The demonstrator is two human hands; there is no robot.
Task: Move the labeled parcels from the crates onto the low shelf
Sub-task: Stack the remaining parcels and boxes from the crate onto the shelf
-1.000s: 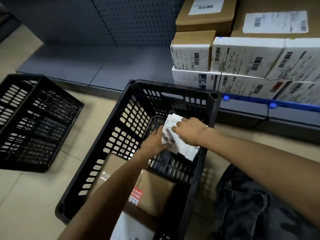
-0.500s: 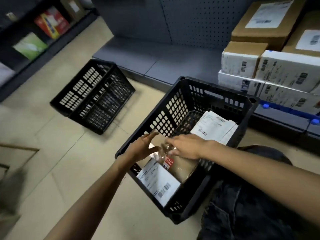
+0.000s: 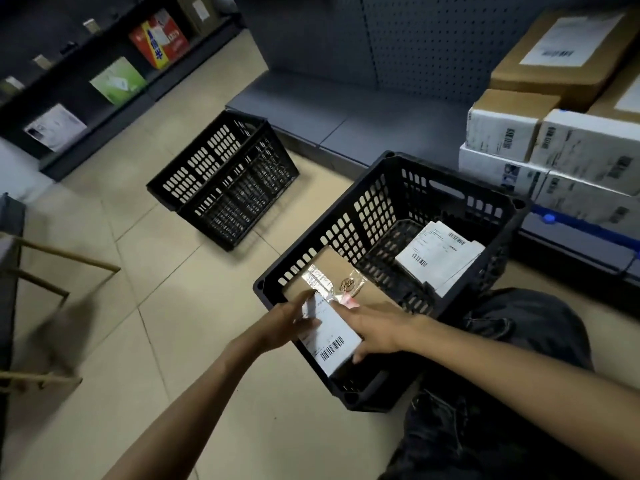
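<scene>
Two black crates stand on the floor: the near crate [image 3: 377, 216] sits on the right in front of the person's dark trousers [image 3: 502, 375], and the far crate [image 3: 221, 178] lies tipped to the left, well apart from it. Three parcels show in the near crate. The white parcel [image 3: 329, 337] with a barcode label is at its near corner, raised level with the rim. The left hand [image 3: 280, 327] holds its left edge, and the right hand [image 3: 377, 330] holds its right edge, the fingers [image 3: 356, 358] curled under it. A brown parcel [image 3: 332, 268] with clear tape lies just beyond it against the left wall. A second white parcel [image 3: 440, 251] lies at the crate's far right. The low shelf [image 3: 311, 109] is grey, backed by a pegboard panel [image 3: 433, 46]. On its right part at least six boxes [image 3: 588, 147] are stacked, brown ones on white. The floor [image 3: 173, 341] is of beige tiles. A dark rack [image 3: 79, 98] on the far left carries a red box, a green packet and a white one. The shelf left of the stack is bare, and open tiles lie between the two crates. The near crate's far corner stands close to the shelf's front edge.
</scene>
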